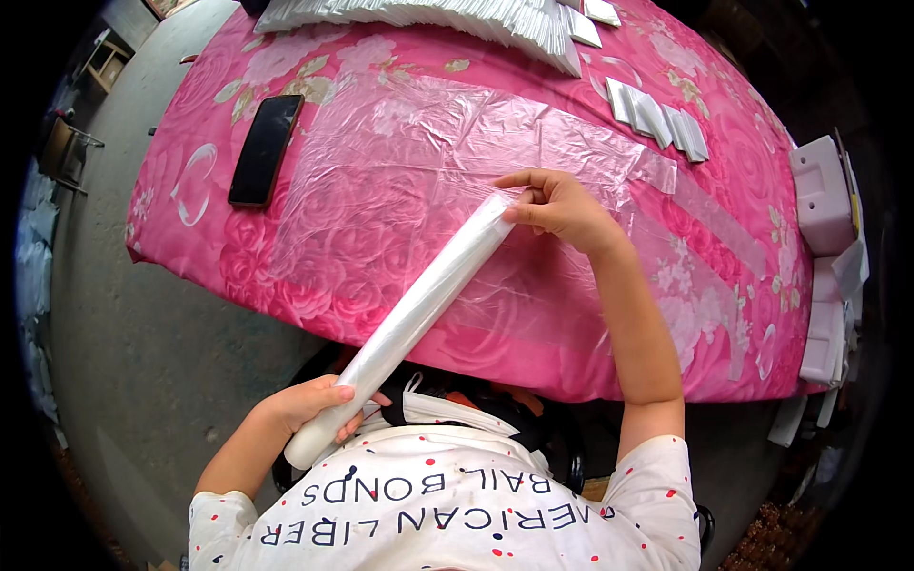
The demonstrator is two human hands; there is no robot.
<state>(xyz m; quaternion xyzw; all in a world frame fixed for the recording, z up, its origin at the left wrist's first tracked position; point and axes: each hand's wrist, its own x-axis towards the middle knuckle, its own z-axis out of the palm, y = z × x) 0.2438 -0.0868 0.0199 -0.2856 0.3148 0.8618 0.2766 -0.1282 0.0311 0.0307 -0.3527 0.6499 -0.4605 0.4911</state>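
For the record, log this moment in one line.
left hand: grips lower end of long white plastic roll; right hand: pinches upper end; clear plastic sheet: on pink floral tablecloth

Left grip (307, 406) holds a white, cylindrical plastic-film roll (411, 324) at its seven-o'clock end; right grip (564, 211) pinches its one-o'clock end above a pink, rose-patterned surface (249, 249).

Across my bench (238, 271) spreads a pink cloth (157, 205) (roses all over); on it lie a black phone (266, 150) to my left; clear plastic film (428, 143) mid-bench; white folded pieces (438, 24) toward the far side.
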